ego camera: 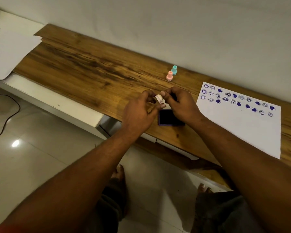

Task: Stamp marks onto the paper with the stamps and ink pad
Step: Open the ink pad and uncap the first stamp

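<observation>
A small white stamp (159,98) is held above the wooden table (84,64), just beyond the dark ink pad (168,117). My left hand (139,113) pinches it from the left and my right hand (180,103) pinches it from the right with thumb and fingers. The ink pad lies open near the table's front edge, partly under my right hand. A white paper (242,128) lies to the right, with rows of purple smiley and heart marks along its far edge. A pink stamp (169,76) and a teal stamp (174,70) stand upright together near the wall.
White sheets (8,46) cover the table's far left end. The wall runs along the table's back edge. Below the front edge is a tiled floor (32,165) with a black cable (7,115) at left; my feet show underneath.
</observation>
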The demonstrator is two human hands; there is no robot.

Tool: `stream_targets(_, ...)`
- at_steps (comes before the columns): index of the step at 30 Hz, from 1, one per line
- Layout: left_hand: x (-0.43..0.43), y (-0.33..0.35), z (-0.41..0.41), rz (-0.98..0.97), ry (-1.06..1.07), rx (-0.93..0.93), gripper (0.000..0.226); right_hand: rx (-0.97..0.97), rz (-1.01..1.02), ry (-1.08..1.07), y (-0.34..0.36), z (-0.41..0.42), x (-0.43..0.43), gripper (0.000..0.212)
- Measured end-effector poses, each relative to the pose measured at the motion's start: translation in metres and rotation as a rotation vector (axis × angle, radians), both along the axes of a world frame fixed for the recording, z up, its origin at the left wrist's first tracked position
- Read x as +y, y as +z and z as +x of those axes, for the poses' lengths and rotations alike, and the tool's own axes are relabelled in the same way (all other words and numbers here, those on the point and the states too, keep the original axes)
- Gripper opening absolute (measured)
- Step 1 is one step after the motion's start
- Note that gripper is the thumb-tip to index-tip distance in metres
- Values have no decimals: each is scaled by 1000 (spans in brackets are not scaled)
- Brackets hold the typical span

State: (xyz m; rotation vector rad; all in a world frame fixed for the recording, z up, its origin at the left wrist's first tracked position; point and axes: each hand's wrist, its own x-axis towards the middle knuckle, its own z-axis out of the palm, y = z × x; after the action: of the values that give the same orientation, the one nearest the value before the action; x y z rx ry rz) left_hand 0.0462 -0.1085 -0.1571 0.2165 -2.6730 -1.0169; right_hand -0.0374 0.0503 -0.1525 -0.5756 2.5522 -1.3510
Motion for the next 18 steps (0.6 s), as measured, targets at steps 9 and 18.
stream_targets(9,5,-1,-1,17,-90,5,37,-30,74,184,4,-2,17,37)
stream_targets(18,5,-5,-6,-65,-208,-90,37,103,159,291,-4,-4,32,29)
